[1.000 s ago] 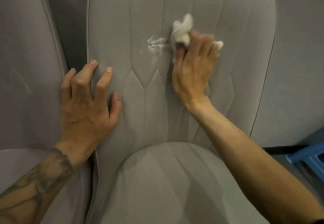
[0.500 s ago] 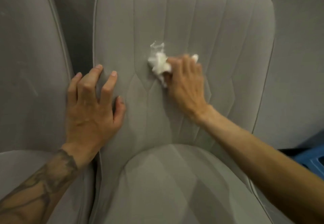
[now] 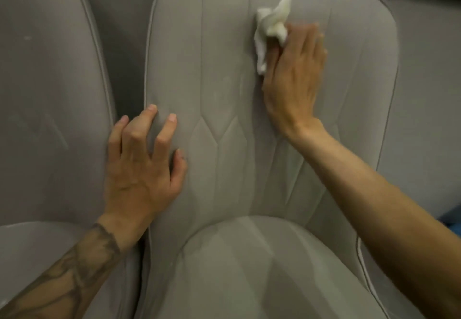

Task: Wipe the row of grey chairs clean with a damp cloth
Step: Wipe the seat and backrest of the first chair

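A grey padded chair (image 3: 224,74) with stitched seams fills the middle of the head view, backrest above and seat cushion below. My right hand (image 3: 294,76) presses a crumpled white cloth (image 3: 270,25) flat against the upper right of the backrest, fingers straight over it. The cloth sticks out past my fingertips to the upper left. My left hand (image 3: 142,166) rests spread on the backrest's left edge, fingertips bent onto the fabric.
A second grey chair (image 3: 50,94) stands close on the left, with a narrow dark gap between the two backrests. Another grey surface (image 3: 429,94) lies to the right. A bit of blue shows at the right edge.
My right hand has slid the cloth up and to the right on the backrest, from near its centre towards the top. The white smear seen earlier is gone. My left hand stays put.
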The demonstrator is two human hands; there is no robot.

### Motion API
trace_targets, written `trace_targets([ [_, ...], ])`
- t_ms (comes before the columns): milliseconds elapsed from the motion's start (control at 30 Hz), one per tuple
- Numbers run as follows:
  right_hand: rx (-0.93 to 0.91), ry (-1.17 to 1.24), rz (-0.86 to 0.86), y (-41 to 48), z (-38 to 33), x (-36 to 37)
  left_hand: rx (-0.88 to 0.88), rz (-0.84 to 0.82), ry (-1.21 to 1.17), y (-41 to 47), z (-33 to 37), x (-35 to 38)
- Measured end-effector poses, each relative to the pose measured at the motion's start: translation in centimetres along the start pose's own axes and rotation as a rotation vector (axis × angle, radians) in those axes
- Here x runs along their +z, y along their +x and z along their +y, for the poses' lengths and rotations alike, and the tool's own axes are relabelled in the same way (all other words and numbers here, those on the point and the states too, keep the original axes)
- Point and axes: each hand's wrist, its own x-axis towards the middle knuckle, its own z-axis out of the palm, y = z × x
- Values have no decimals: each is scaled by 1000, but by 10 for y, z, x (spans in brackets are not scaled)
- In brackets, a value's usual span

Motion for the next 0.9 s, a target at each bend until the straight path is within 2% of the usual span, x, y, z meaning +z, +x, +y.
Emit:
trace_targets([
  [67, 122, 21, 80, -2, -20, 5, 3, -2, -1, 0, 0, 2],
  [100, 88, 57, 37, -19, -31, 5, 5, -2, 1, -1, 0, 2],
  [200, -200, 155, -282, -81, -45, -19, 12, -6, -3, -1, -2, 1],
  [267, -313, 146, -319, -74, -30, -24, 6, -8, -12, -1, -1, -1],
  [300, -280, 115, -258, -57, -23, -19, 0, -5, -19, 0, 0, -1],
  [433, 104, 71, 14, 7, -30, 4, 2, 3, -11, 1, 1, 0],
  [500, 70, 114, -53, -19, -50, 3, 6, 4, -5, 0, -1, 0],
  [567, -123, 183, -229, -60, -58, -13, 4, 7, -5, 0, -1, 0],
  [633, -248, 191, -317, -66, -47, -22, 3, 2, -9, 0, 0, -1],
  [700, -176, 169, -241, -37, -40, -14, 5, -4, -14, 0, 0, -2],
  [800, 83, 178, -33, 3, -51, 1, 7, -7, -15, 1, -1, -1],
  [833, 116, 176, -23, -2, -61, 2, 4, -4, -19, 1, -1, -1],
  [900, 27, 203, -122, -32, -76, -5, 7, -2, -17, 1, -1, -1],
])
